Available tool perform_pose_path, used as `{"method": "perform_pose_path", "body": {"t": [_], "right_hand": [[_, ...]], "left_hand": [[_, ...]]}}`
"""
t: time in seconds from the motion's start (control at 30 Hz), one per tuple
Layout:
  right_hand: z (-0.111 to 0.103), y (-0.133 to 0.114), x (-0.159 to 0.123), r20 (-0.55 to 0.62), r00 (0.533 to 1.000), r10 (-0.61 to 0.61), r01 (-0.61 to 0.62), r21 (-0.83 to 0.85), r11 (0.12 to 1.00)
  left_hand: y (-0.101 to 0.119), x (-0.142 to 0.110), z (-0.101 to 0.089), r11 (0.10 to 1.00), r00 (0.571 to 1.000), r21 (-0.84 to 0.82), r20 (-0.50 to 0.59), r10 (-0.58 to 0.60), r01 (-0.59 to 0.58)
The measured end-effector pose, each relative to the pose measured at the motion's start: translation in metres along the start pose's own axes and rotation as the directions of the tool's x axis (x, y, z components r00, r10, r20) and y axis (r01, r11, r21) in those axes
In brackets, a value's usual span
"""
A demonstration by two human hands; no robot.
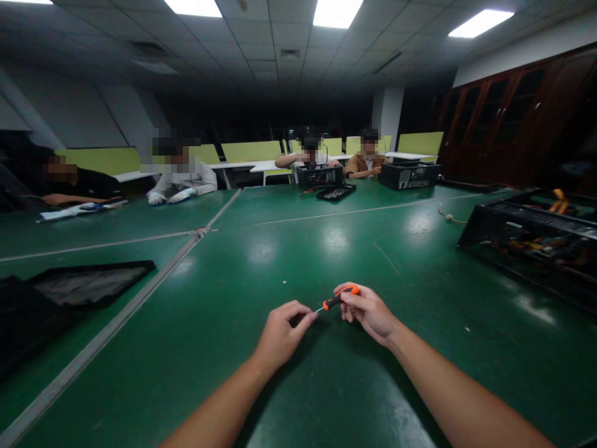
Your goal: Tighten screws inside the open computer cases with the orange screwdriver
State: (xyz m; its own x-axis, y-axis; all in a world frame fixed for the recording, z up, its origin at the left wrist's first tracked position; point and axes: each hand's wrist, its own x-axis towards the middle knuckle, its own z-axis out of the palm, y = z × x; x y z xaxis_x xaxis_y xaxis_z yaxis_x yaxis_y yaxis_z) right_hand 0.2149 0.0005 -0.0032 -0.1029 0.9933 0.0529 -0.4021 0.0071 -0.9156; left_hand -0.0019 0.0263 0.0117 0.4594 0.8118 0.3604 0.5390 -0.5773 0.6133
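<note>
An orange and black screwdriver [333, 302] is held between my two hands, a little above the green table [224, 292]. My right hand [368, 312] is closed on its handle, with the orange end between thumb and fingers. The thin metal shaft points left, toward my left hand [285, 333], whose thumb and forefinger pinch it near the tip. The tip itself is hidden by those fingertips.
At right stands an opened black computer case [536, 239] with loose cables. A dark panel [93, 283] lies on the left, past a grey table seam [153, 283]. Across the table several people sit; two have computer cases [410, 175] before them. A cable [450, 217] lies at back right.
</note>
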Motion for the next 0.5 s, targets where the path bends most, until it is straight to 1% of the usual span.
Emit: {"method": "perform_pose_path", "body": {"t": [0.13, 0.3, 0.4, 0.5], "right_hand": [[-0.002, 0.003, 0.0, 0.01, 1.0, -0.016, 0.017, -0.062, 0.998], [-0.009, 0.011, 0.003, -0.016, 0.996, -0.092, 0.089, -0.156, 0.984], [-0.014, 0.015, 0.005, -0.026, 0.994, -0.109, 0.103, -0.169, 0.98], [-0.016, 0.016, 0.007, -0.026, 0.994, -0.106, 0.101, -0.148, 0.984]], "left_hand": [[-0.003, 0.001, 0.0, 1.0, 1.0, 0.023, -0.024, 0.019, -0.018], [-0.005, 0.011, 0.007, 0.997, 0.998, 0.062, -0.033, 0.046, -0.043], [-0.004, 0.013, 0.011, 0.996, 0.998, 0.082, -0.027, 0.05, -0.048], [-0.004, 0.013, 0.012, 0.994, 0.998, 0.095, -0.021, 0.051, -0.049]]}}
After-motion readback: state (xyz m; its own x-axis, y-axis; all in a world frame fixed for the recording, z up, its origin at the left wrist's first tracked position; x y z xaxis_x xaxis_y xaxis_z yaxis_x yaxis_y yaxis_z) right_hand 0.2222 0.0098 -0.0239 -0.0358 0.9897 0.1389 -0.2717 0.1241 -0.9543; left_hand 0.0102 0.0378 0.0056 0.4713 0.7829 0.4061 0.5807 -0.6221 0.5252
